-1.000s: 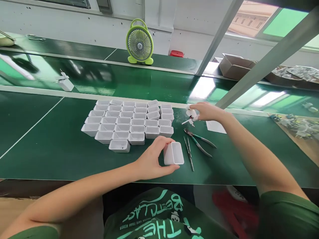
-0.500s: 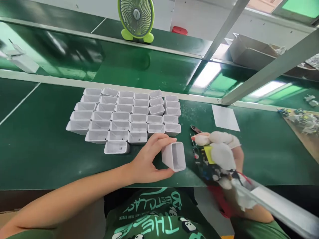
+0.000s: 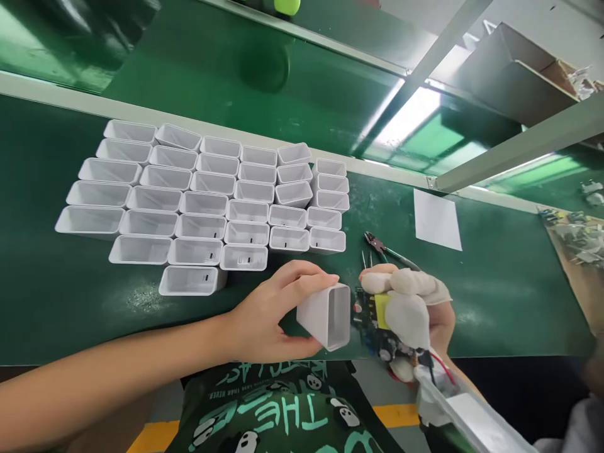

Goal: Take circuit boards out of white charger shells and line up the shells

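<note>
Left hand point(image 3: 271, 314) — at 6 to 7 o'clock from the picture's centre; fingers curled over the upper side, thumb beneath, grasping one white rectangular plastic box point(image 3: 314, 314). This box lies on its side in the grip, just below centre, its open end turned to 3 o'clock.

Right hand point(image 3: 431, 302), at 4 o'clock; white finger cots point(image 3: 408, 321) on several fingers, which are closed on a populated circuit board point(image 3: 372, 330) bearing a yellow-wrapped component point(image 3: 382, 312). The board is just beside the held box's opening, at 3 o'clock from it; contact cannot be told. A red wire point(image 3: 442, 368) and a long, pale casing point(image 3: 486, 412) trail from the board toward 5 o'clock.

Standing boxes point(image 3: 202, 204), white, of the same kind: rows on the green desk point(image 3: 500, 283), from 9 to 12 o'clock; open tops up, a few askew, several with a small dark mark inside.

Pliers point(image 3: 375, 240), at 3 o'clock, handles partly behind the right hand. Tweezers point(image 3: 371, 258) beside them — only the tips show. White sheet point(image 3: 438, 220), 3 o'clock, farther out. Cardboard carton point(image 3: 509, 69), 2 o'clock, on the raised shelf.
</note>
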Demonstrator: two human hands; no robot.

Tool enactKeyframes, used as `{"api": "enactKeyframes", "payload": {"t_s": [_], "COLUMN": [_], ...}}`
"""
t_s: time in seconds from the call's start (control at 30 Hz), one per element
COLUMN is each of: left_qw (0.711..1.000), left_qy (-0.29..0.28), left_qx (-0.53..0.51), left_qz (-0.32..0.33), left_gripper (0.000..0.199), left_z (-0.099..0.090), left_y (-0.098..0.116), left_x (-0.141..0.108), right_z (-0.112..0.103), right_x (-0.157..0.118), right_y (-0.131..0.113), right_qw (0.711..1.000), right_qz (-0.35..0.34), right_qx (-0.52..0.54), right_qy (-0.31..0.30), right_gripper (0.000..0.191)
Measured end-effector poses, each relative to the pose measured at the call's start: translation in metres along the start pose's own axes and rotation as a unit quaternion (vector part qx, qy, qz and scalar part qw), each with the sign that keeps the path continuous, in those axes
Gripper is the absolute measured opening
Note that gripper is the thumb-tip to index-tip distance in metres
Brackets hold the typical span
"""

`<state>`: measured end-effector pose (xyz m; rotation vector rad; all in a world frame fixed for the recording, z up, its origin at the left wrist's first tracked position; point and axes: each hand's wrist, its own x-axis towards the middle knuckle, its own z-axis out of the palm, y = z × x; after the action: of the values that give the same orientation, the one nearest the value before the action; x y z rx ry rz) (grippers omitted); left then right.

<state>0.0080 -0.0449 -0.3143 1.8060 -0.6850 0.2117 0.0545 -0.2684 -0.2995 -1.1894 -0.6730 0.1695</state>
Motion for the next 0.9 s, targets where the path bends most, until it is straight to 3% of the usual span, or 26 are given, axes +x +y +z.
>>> {"api": "enactKeyframes", "payload": {"t_s": [0.17, 0.43, 0.6, 0.9], "left_qw": [1.0, 0.999, 1.0, 0.999], "left_qy": [0.014, 0.024, 0.026, 0.031], "left_qx": [0.012, 0.012, 0.018, 0.013], "left_qz": [0.003, 0.018, 0.001, 0.02], "left_gripper": [0.07, 0.069, 0.07, 0.068], "left_z": [-0.004, -0.003, -0.003, -0.003], "left_y": [0.002, 0.002, 0.003, 0.001], "left_x": [0.0, -0.001, -0.001, -0.001], "right_z": [0.002, -0.009, -0.003, 0.0], "right_x": [-0.001, -0.001, 0.001, 0.009], "right_y": [0.001, 0.004, 0.004, 0.002], "right_qw": [0.998, 0.995, 0.993, 0.984], "right_qz": [0.002, -0.033, -0.068, -0.082], "right_qx": [-0.057, -0.097, -0.1, -0.132], "right_qy": [0.041, -0.008, -0.012, -0.084], "right_gripper": [0.082, 0.079, 0.078, 0.076]}}
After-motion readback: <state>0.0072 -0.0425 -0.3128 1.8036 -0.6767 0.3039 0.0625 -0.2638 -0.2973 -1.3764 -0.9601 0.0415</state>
